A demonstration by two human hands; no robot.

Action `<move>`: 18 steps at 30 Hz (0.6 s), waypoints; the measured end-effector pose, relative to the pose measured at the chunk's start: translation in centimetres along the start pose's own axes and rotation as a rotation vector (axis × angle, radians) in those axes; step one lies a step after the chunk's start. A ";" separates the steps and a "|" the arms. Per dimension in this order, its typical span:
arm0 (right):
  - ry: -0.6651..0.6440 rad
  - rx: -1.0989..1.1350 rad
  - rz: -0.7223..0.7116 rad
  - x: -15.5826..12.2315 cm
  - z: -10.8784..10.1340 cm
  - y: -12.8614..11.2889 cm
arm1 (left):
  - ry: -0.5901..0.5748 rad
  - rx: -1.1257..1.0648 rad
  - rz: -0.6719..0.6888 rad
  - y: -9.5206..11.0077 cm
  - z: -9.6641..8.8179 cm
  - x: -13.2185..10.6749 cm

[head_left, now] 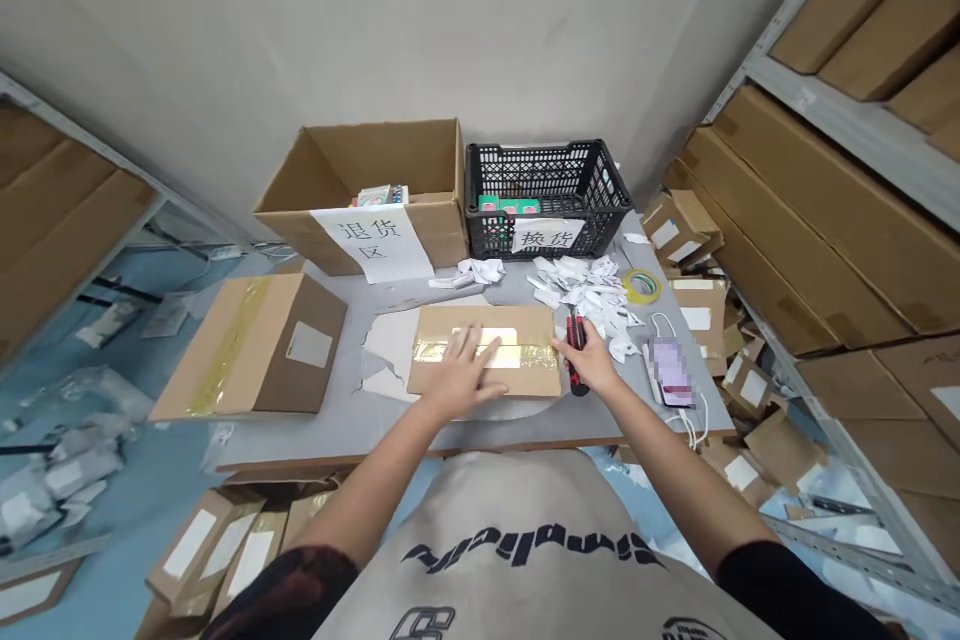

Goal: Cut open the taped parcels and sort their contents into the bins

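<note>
A flat cardboard parcel point(487, 320) lies on the grey table point(315, 440), with a strip of clear yellowish tape point(529, 355) running across it over a white label. My left hand point(465, 375) rests flat on the parcel, holding nothing. My right hand point(589, 357) is at the parcel's right end, its fingers against the end of the tape. A red and black utility knife point(577, 378) sits right by that hand, partly hidden under it.
A taped carton point(255, 350) lies at the table's left. Behind stand an open carton point(382, 175) and a black plastic crate point(547, 195), both with paper signs. White paper scraps point(581, 285), a tape roll point(643, 286) and a phone point(671, 372) lie nearby. Metal shelves hold cartons.
</note>
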State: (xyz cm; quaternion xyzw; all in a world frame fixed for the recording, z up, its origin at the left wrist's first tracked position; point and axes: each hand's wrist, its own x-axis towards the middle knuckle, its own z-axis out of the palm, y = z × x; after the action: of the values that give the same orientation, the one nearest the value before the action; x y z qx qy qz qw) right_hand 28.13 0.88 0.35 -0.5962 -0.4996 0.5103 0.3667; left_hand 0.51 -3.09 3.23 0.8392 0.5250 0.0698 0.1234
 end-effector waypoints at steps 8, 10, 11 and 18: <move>-0.002 -0.822 -0.296 2.5 0.8 -5.6 | 0.440 -0.644 -0.751 -1.0 2.2 -11.9; -0.124 -1.005 -0.322 3.9 2.0 -7.3 | 0.220 -1.061 -0.758 0.2 3.7 -11.4; -0.186 -1.068 -0.294 4.5 2.5 -8.0 | 0.103 -1.276 -0.761 0.8 4.4 -10.7; -0.177 -1.141 -0.124 5.5 2.6 -8.8 | 0.191 -1.522 -0.756 2.0 6.1 -3.0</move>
State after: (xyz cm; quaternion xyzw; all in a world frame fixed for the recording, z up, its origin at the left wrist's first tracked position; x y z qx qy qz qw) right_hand 23.56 8.02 6.80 -0.6243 -0.7583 0.1857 -0.0263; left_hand 2.45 -7.40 -2.07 0.2867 0.5879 0.4280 0.6237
